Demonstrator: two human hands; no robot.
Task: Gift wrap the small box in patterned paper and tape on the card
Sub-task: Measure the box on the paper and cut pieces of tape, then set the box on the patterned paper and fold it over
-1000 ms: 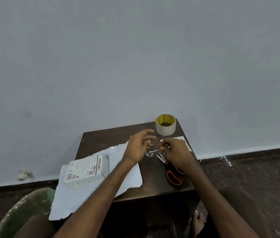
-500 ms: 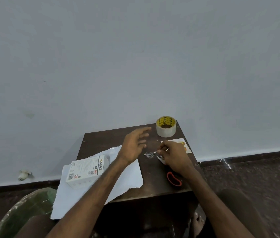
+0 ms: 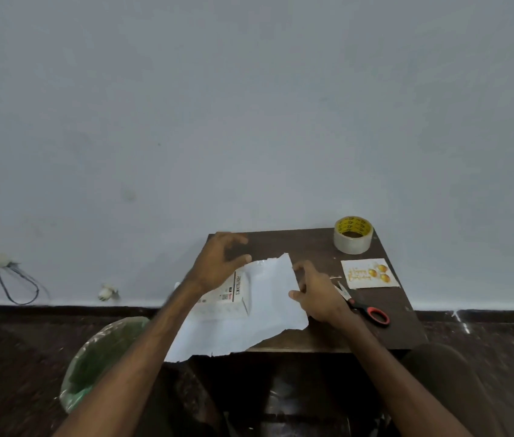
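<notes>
Step in hand: wrapping not yet begun; box still bare, by judgement the paper is being lined up for the first fold.

Box [image 3: 228, 296]: white, printed, lying on the paper at the bench's left side, partly hidden by the left forearm.
Paper [image 3: 262, 316]: white side up, ragged edges; near-left part overhangs the bench edge above a green-lined bin [image 3: 98, 361].
Left hand [image 3: 217, 263]: open, fingers spread, above the box's far end; contact cannot be told.
Right hand [image 3: 315, 294]: loosely open at the paper's right edge, fingertips touching or just beside it; gripping nothing visible.
Card [image 3: 369, 273], tape [image 3: 353, 235], scissors [image 3: 364, 305]: on the bench's [image 3: 306, 247] right half, apart from the paper.

Next move, by judgement: bring the right flap up over the box, keeping the box steady.

Room: bare bench lies beyond and right of the paper; the wall backs the far edge; the left overhang could let the paper slide off.
</notes>
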